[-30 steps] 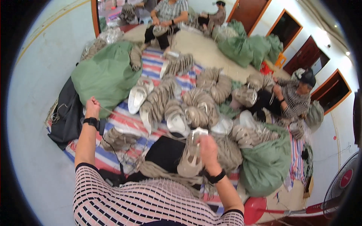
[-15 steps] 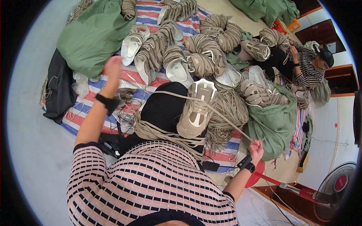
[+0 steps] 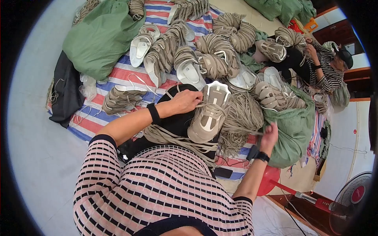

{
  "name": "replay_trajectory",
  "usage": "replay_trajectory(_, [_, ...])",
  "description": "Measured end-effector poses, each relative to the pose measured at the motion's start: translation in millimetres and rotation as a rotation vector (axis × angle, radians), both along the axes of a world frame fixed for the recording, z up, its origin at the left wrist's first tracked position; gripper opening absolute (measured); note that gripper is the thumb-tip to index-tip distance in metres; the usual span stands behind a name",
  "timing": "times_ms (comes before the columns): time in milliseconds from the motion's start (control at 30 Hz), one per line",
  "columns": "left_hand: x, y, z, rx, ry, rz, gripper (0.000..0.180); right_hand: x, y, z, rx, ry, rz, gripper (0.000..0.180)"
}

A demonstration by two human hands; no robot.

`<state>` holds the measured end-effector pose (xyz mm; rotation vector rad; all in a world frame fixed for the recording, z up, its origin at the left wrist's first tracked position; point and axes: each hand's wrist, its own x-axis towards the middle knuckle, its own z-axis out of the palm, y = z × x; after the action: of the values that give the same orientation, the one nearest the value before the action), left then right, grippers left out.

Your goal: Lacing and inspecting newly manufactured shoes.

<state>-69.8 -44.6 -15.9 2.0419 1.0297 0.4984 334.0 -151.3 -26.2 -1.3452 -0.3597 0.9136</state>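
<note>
A beige-brown shoe upper [image 3: 208, 120] with white trim rests toe toward me on my black-clad leg. Its flat beige laces cross the front. My left hand [image 3: 185, 103] is at the upper's left edge, fingertips pinched on the shoelace beside the eyelets. Out to the right, in front of a green sack [image 3: 289, 133], my right hand [image 3: 269, 135] is closed and slightly blurred, with a short stretch of pale lace showing at its fingers. A thick bundle of loose beige laces [image 3: 242, 116] hangs right of the upper, and more laces [image 3: 173, 137] lie across my lap.
Rows of nested shoe uppers [image 3: 163, 53] lie on a striped sheet [image 3: 126, 72]. Another green sack [image 3: 98, 43] stands at far left. At right, a person in a striped top [image 3: 325, 65] handles uppers. A fan [image 3: 350, 200] stands at lower right.
My left hand has come from the far left in to the upper's edge. My right hand has shifted slightly up; the lace stretched from the upper to it no longer shows taut.
</note>
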Motion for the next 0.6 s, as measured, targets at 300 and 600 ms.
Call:
replay_trajectory(300, [11,1,5,0.024,0.01,0.077,0.012,-183,101,42,0.4,-1.544,0.809,0.008])
replay_trajectory(600, [29,10,15,-0.51,-0.006,0.118,0.014,-187,106,20,0.311,-1.337,1.131,0.013])
